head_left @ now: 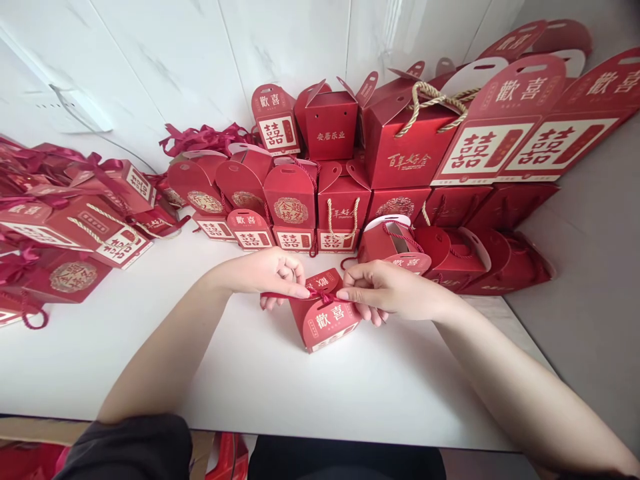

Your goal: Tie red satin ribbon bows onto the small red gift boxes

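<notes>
Where a white table (280, 393) meets a pale, marble-look wall (200, 60), red gift boxes crowd the back edge: a loose pile with ribbons on the left (75, 227), a row of small handled boxes in the middle (290, 207), and larger boxes with rope handles stacked on the right (505, 133). On the bare tabletop in front of them, just right of centre, stands one small red box (327, 325). It is upright, one corner towards the person, its labelled face turned towards them and slightly right. Its longer side seems to run left to right, though the hands cover part of it. The left hand (270, 273) pinches one end of a dark red ribbon (323, 294) across the top; the right hand (385, 291) pinches the other.
</notes>
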`<state>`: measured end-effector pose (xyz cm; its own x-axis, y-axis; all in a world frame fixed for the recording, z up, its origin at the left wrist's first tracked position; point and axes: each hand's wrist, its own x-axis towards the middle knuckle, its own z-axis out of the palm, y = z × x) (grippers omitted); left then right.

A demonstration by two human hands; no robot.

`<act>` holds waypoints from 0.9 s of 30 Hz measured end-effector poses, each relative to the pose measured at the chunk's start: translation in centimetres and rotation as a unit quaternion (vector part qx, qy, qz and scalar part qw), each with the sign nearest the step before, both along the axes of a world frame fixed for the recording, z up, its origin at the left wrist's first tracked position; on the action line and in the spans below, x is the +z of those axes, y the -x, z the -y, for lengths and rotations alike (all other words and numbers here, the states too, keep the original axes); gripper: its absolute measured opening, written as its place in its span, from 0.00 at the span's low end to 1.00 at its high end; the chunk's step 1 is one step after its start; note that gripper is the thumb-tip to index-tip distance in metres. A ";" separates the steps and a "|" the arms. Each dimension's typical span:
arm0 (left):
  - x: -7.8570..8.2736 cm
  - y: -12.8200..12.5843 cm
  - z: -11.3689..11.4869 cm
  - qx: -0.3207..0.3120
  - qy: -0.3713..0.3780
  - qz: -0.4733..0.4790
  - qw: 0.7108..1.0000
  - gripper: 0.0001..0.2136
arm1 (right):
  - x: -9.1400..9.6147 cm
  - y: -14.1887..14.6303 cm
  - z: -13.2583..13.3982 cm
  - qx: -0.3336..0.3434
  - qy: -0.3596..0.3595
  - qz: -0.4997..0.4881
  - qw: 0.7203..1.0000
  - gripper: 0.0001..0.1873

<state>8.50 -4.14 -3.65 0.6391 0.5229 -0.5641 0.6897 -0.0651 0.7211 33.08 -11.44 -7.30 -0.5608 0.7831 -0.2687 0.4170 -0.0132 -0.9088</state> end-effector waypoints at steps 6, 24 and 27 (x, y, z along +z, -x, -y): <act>-0.4 0.5 -0.4 -0.015 0.013 -0.023 1.000 0.17 | 0.4 -0.6 0.1 -0.001 0.001 0.019 1.000 0.19; -0.4 1.1 -1.2 -0.155 -0.036 0.007 0.987 0.17 | 1.6 -1.5 0.3 0.052 -0.026 0.098 0.993 0.17; 0.2 1.1 -0.8 -0.127 -0.069 -0.007 0.990 0.15 | 1.8 -1.6 0.7 0.081 0.002 0.080 0.994 0.18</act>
